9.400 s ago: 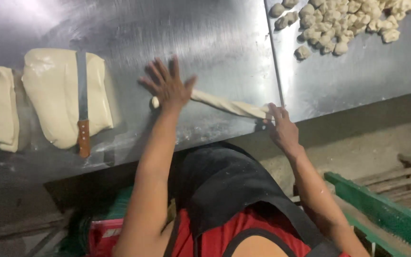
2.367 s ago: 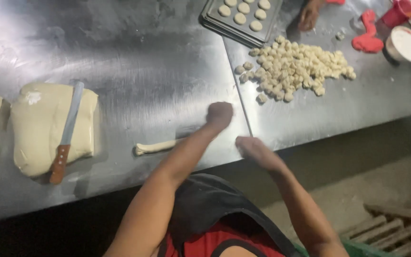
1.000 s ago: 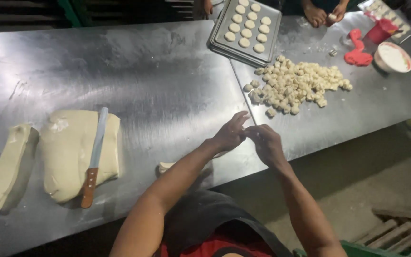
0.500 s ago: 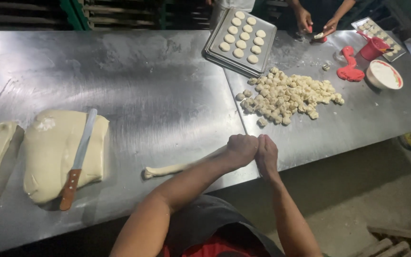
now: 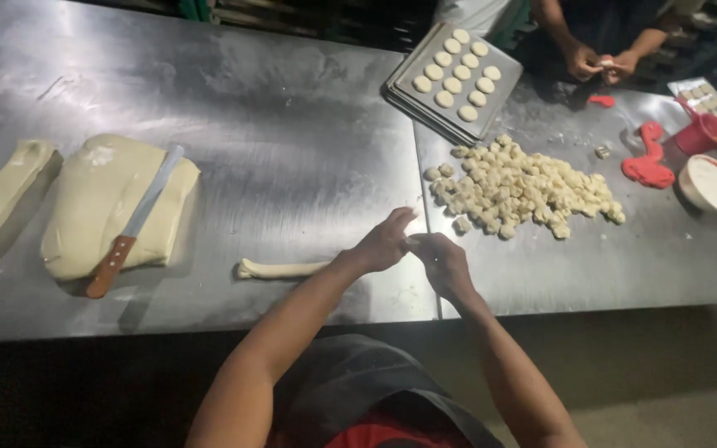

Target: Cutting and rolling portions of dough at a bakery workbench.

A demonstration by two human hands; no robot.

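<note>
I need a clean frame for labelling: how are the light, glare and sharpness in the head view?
Head view: dim overall, with soft glare on the steel table; dough slab, knife and dough pieces read clearly; both hands slightly soft; the floor below the table's edge lies in deep shadow.

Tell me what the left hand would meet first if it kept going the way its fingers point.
Probably the pile of dough pieces: the left hand points up-right toward its near edge.

Pale dough rope [image 5: 282, 269], thin and rolled, lying flat along the steel counter [image 5: 292, 149]; left end knobbed and free, right end running under the left hand [image 5: 385, 242].
</note>
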